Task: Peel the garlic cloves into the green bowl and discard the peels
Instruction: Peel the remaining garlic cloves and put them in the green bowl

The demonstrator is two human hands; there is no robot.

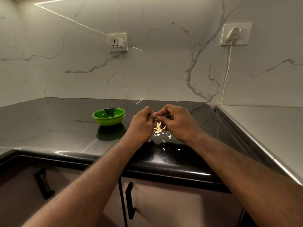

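My left hand (142,122) and my right hand (175,120) meet fingertip to fingertip above the black counter (54,126). Between them they pinch a garlic clove (157,118), almost fully hidden by the fingers. Directly below the hands lies a small heap of pale garlic peels (159,127), with loose flakes (170,137) scattered toward the counter's front edge. The green bowl (108,116) stands upright on the counter, left of my left hand and apart from it. What lies inside the bowl I cannot make out.
A marble wall backs the counter, with an empty socket (117,42) and a plugged-in socket (235,34) whose white cable hangs down. A grey raised worktop (265,128) adjoins on the right. Cabinet doors with black handles (129,200) sit below the counter edge.
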